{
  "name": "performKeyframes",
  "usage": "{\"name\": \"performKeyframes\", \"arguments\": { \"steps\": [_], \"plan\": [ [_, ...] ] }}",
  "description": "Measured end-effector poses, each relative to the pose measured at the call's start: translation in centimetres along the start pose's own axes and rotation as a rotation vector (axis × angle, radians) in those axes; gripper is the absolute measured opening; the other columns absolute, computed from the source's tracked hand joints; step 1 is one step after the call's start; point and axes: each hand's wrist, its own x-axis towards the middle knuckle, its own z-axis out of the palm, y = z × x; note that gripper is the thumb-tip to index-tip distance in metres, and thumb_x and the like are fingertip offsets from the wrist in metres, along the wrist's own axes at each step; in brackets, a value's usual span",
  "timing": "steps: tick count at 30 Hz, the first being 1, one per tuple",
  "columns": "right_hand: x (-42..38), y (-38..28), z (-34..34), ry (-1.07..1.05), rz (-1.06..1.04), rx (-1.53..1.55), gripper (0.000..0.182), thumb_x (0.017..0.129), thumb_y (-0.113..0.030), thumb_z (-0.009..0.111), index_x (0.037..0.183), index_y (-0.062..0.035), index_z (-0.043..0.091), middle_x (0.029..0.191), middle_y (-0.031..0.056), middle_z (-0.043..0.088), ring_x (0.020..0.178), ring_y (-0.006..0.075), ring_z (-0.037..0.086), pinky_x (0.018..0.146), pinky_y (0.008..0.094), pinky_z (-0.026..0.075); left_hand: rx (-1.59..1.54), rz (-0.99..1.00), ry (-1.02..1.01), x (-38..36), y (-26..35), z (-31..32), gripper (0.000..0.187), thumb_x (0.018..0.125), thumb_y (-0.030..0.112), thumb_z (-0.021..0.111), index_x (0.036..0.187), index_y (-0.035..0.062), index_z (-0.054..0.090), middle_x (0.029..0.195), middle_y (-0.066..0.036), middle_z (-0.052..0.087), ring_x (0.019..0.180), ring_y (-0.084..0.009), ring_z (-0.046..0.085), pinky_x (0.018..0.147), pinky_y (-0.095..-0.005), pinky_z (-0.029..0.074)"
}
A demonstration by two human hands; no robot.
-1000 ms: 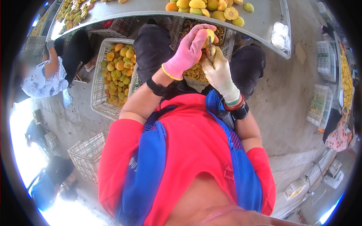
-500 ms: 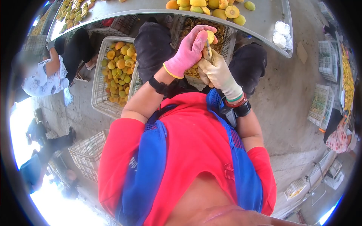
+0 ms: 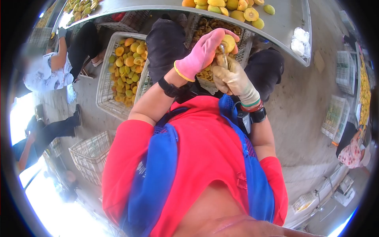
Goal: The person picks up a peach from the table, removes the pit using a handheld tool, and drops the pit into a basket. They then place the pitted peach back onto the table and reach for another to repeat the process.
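My left hand (image 3: 203, 53), in a pink glove, is closed around a yellow peach half (image 3: 229, 42) with its cut side turned toward me. In a cream glove, my right hand (image 3: 233, 77) grips a small slim tool (image 3: 223, 51) with a metal tip. The tip is right at the middle of the peach. Both hands are raised between my knees, over a crate of peach scraps (image 3: 215, 28), which they partly cover.
Ahead stands a metal table (image 3: 272, 29) with peaches (image 3: 237, 15) and a clear plastic bag (image 3: 301, 42). Left of my knee is a crate (image 3: 106, 93) of halved peaches (image 3: 128, 67). A crate (image 3: 85, 152) stands behind it. Other people (image 3: 49, 73) sit at both sides.
The peach half has turned so its face shows more, and the tool's tip has moved onto its middle. Both hands have shifted slightly right in view.
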Motion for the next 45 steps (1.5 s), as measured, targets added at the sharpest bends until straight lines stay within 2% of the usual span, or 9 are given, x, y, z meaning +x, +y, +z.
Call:
{"name": "performKeyframes", "arguments": {
  "steps": [9, 14, 25, 29, 33, 35, 39, 41, 45],
  "plan": [
    [0.1, 0.7, 1.5, 0.218, -0.163, -0.091, 0.01, 0.094, -0.011, 0.059, 0.099, -0.0059, 0.053, 0.069, -0.0052, 0.046, 0.05, 0.0041, 0.038, 0.042, 0.0238, 0.031, 0.009, 0.036, 0.112, 0.3, -0.2, -1.5, 0.063, 0.106, 0.056, 0.031, 0.123, 0.0015, 0.059, 0.099, -0.006, 0.066, 0.085, -0.0125, 0.057, 0.079, -0.0275, 0.048],
    [1.4, 0.5, 0.6, 0.579, -0.59, -1.051, 0.015, 0.088, -0.009, 0.063, 0.094, -0.0051, 0.049, 0.069, 0.0214, 0.06, 0.068, 0.043, 0.064, 0.054, 0.0475, 0.049, 0.208, 0.186, 0.134, -0.3, -0.1, -1.4, 0.049, 0.108, 0.043, 0.037, 0.124, 0.0019, 0.058, 0.102, -0.003, 0.064, 0.092, -0.0091, 0.056, 0.084, -0.0249, 0.046],
    [1.4, 2.8, -1.3, 0.545, -0.327, -1.351, 0.016, 0.089, -0.015, 0.063, 0.096, -0.007, 0.051, 0.069, 0.0198, 0.063, 0.065, 0.0404, 0.065, 0.054, 0.0492, 0.051, 0.726, 0.383, 0.633, -1.3, 1.5, -7.7, 0.03, 0.107, 0.025, 0.044, 0.116, 0.0043, 0.063, 0.098, -0.006, 0.068, 0.085, -0.0115, 0.062, 0.077, -0.0258, 0.05],
    [1.5, 2.7, -3.4, 0.479, -0.866, -1.797, 0.015, 0.088, -0.01, 0.066, 0.101, -0.0067, 0.059, 0.067, 0.0138, 0.061, 0.059, 0.0324, 0.065, 0.052, 0.0428, 0.052, 1.279, 0.09, 0.969, -6.4, 1.9, -16.9, 0.033, 0.1, 0.033, 0.053, 0.109, 0.0036, 0.066, 0.103, -0.019, 0.07, 0.098, -0.0403, 0.065, 0.086, -0.0449, 0.051],
    [1.2, 2.3, -1.7, 0.63, -0.605, -1.173, 0.014, 0.089, -0.013, 0.065, 0.099, -0.0067, 0.056, 0.071, 0.0145, 0.065, 0.064, 0.0354, 0.067, 0.055, 0.0447, 0.052, 1.627, -0.696, 0.965, -11.6, 1.5, -23.8, 0.055, 0.098, 0.051, 0.047, 0.13, 0.007, 0.058, 0.126, -0.021, 0.062, 0.12, -0.0397, 0.056, 0.099, -0.0502, 0.045],
    [1.5, 2.7, -2.4, 0.614, -0.506, -1.192, 0.017, 0.09, -0.015, 0.064, 0.1, -0.0066, 0.054, 0.074, 0.0164, 0.066, 0.066, 0.0382, 0.066, 0.056, 0.046, 0.051, 1.538, -0.365, 1.028, -10.8, 1.4, -24.0, 0.055, 0.097, 0.049, 0.051, 0.129, 0.0048, 0.059, 0.124, -0.021, 0.063, 0.119, -0.0376, 0.058, 0.1, -0.0469, 0.045],
    [1.2, 2.3, -1.8, 0.612, -0.537, -1.142, 0.019, 0.09, -0.013, 0.064, 0.103, -0.0064, 0.053, 0.074, 0.0168, 0.066, 0.066, 0.038, 0.066, 0.056, 0.0458, 0.051, 1.231, 0.085, 0.741, -2.7, 2.1, -19.3, 0.05, 0.093, 0.041, 0.064, 0.124, 0.001, 0.062, 0.12, -0.021, 0.064, 0.113, -0.0365, 0.061, 0.096, -0.0412, 0.049],
    [1.0, 2.2, -1.8, 0.617, -0.556, -1.126, 0.019, 0.09, -0.013, 0.064, 0.105, -0.006, 0.054, 0.073, 0.0171, 0.066, 0.066, 0.0383, 0.066, 0.056, 0.0455, 0.051, 1.043, -0.022, 0.602, 1.6, 3.0, -14.7, 0.054, 0.092, 0.043, 0.066, 0.127, 0.0031, 0.061, 0.127, -0.018, 0.061, 0.107, -0.0355, 0.064, 0.092, -0.0402, 0.053],
    [0.6, 3.0, -3.2, 0.627, -0.593, -1.197, 0.021, 0.089, -0.012, 0.064, 0.106, -0.0048, 0.054, 0.072, 0.0178, 0.065, 0.066, 0.0391, 0.066, 0.056, 0.0452, 0.051, 1.459, 0.084, 0.29, 10.1, -0.9, -11.5, 0.063, 0.089, 0.052, 0.064, 0.134, 0.0087, 0.056, 0.13, -0.017, 0.06, 0.122, -0.0326, 0.057, 0.102, -0.0419, 0.045]
  ]
}}
